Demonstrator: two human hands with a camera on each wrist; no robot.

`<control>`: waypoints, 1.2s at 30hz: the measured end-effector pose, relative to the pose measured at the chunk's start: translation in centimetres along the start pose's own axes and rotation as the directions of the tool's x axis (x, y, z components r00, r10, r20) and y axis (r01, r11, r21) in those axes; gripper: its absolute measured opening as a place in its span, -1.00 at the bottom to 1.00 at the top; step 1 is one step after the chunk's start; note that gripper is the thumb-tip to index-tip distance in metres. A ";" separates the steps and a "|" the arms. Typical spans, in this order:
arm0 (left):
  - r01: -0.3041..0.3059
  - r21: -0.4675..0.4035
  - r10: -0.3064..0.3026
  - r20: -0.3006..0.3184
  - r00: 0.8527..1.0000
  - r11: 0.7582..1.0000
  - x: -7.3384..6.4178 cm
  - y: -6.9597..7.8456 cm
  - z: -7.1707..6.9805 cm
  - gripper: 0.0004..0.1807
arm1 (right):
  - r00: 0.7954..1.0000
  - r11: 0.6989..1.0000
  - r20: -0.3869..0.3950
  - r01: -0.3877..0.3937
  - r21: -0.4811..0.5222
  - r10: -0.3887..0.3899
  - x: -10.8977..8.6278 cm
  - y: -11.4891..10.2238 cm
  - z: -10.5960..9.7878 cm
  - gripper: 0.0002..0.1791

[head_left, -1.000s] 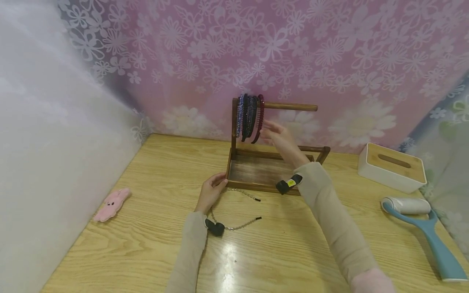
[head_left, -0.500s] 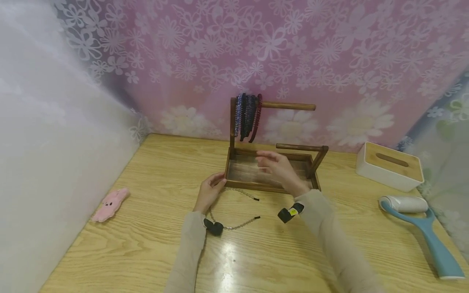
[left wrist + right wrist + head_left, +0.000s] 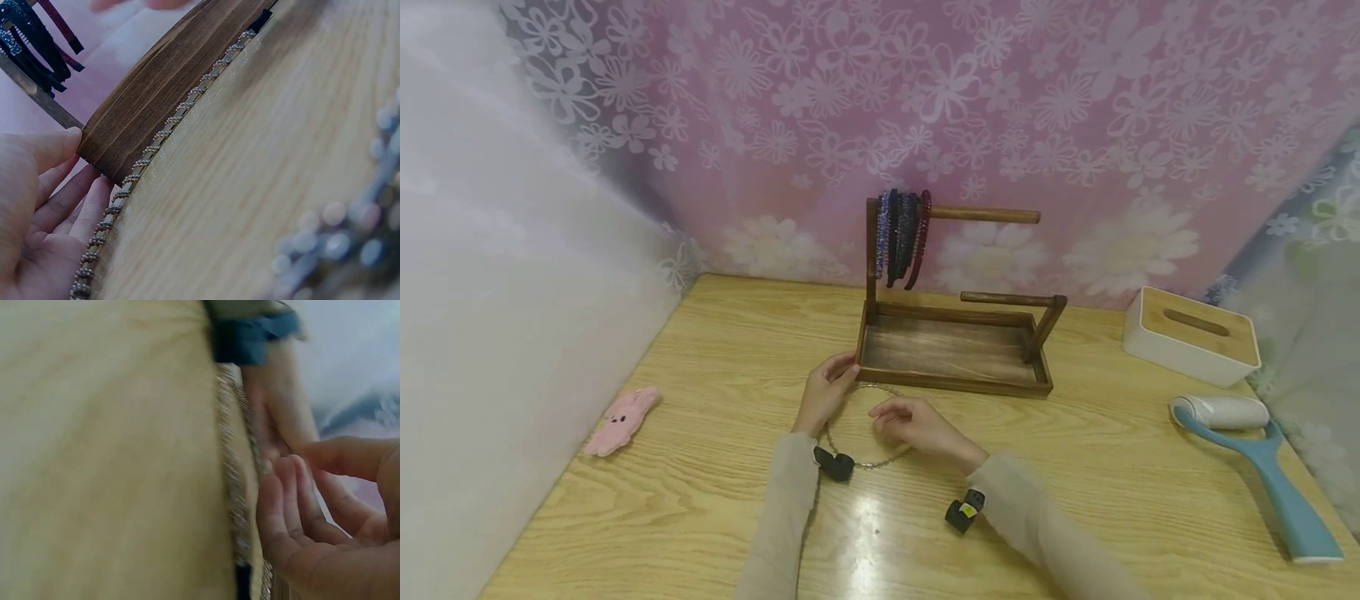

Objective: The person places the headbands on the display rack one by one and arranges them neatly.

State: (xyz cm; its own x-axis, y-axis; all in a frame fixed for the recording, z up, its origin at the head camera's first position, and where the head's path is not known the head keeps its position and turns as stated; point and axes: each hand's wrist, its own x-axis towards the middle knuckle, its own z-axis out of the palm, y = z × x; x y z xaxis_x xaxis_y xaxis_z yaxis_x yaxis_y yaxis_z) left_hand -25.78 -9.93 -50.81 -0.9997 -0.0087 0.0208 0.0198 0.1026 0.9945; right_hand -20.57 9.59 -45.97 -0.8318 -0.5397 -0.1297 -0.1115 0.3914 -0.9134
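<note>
My left hand (image 3: 825, 393) holds the front left corner of a dark wooden headband rack (image 3: 955, 385); in the left wrist view the thumb lies on the corner and the fingers curl by its side. A beaded headband (image 3: 872, 465) lies on the table in front of the rack, close to that hand. Above this headband hovers my right hand (image 3: 921, 429), its fingers loosely bent with nothing between them. On the rack's upper bar hang several headbands, among them a blue glittery one (image 3: 883, 233), dark ones (image 3: 904, 237) and a dark red one (image 3: 919, 242).
At the left lies a pink plush toy (image 3: 622, 421). A white tissue box (image 3: 1191, 337) with a wooden lid stands at the back right, and a blue-handled lint roller (image 3: 1262, 467) lies before it. A flowered curtain hangs behind the table (image 3: 715, 500).
My right hand has come down from beside the hanging headbands, past the tray, to above the beaded headband. My left hand stays at the rack's corner.
</note>
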 end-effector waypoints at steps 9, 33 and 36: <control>0.010 -0.003 -0.010 0.010 1.000 1.000 0.0 0.1 -0.1 -0.59 | 0.994 0.981 0.105 0.061 -0.184 -0.042 -1.5 -0.5 2.1 -0.75; -0.008 0.008 0.007 0.036 0.999 1.000 -0.2 0.2 -0.5 -0.57 | 0.990 0.850 0.143 0.058 -0.524 0.020 -8.8 -0.8 -1.5 -0.85; -0.003 0.008 0.002 0.030 1.000 1.000 -0.2 0.1 -0.4 -0.58 | 0.986 0.839 0.164 0.067 -0.540 0.026 -9.6 -0.8 -2.3 -0.85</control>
State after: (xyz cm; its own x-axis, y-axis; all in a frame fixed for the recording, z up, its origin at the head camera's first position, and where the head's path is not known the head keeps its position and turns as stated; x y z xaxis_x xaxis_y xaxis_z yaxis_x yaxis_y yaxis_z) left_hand -25.55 -10.27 -50.70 -0.9996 0.0218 0.0200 0.0223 0.1105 0.9936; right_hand -13.73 16.16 -43.11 -0.7343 -0.6438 -0.2151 -0.4430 0.6946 -0.5668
